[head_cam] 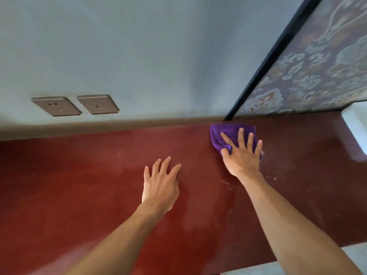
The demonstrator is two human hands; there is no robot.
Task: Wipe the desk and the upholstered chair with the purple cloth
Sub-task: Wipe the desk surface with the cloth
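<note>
Right hand presses the cloth at the desk's back edge.

The right hand point(242, 153) lies flat, fingers spread, on the bunched purple cloth point(222, 135); the left hand point(159, 185) rests open and empty mid-desk point(79, 185), fingers splayed.

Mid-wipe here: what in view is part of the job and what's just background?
Job:
purple cloth, pressed flat under the right hand
red desk
left hand, fingers spread over the desk

Background:
two wall plates
patterned panel
white object at the right edge, too cropped to identify
</note>
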